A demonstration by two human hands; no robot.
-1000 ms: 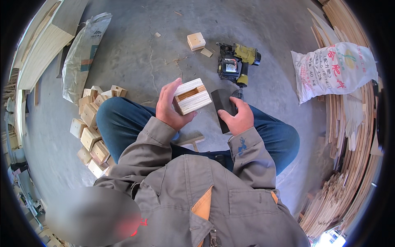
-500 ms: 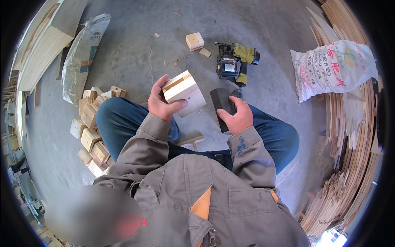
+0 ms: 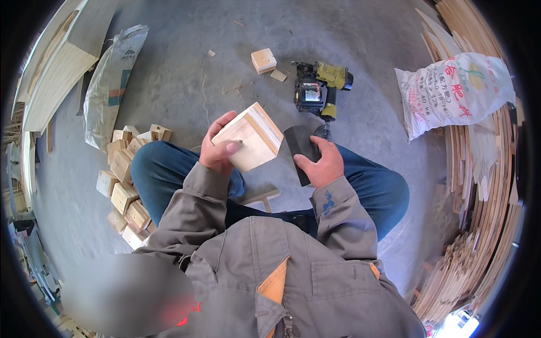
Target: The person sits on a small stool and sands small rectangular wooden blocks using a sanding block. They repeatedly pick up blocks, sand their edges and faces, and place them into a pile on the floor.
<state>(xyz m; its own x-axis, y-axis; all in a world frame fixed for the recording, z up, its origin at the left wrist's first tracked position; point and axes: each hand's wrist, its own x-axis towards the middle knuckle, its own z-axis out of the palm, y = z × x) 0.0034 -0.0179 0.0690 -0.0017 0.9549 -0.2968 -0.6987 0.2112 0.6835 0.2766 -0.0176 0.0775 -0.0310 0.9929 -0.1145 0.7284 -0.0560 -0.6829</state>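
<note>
A pale plywood block (image 3: 239, 147) with layered edges rests in my left hand (image 3: 218, 143). My left thumb lies across its broad face near a small dark mark, and the fingers reach round behind it. My right hand (image 3: 322, 163) grips a dark grey, flat rectangular block that looks like a sanding block (image 3: 297, 149), thumb and fingers on its right side. The two blocks are close together in front of me, with the wooden one's right corner near the dark one's upper left edge. The hidden fingers of my left hand are behind the wood.
Several wooden blocks (image 3: 124, 194) are piled beside my left knee. Ahead on the floor lie another wooden block (image 3: 263, 61) and a yellow-black coil nail gun (image 3: 321, 90). A white printed sack (image 3: 456, 93) leans on stacked wood strips (image 3: 479, 236) at right; another sack (image 3: 112, 84) lies left.
My left hand has turned the wooden block, so a broad face now shows and its layered edge points right. My right hand, with the dark block, has shifted slightly left and down.
</note>
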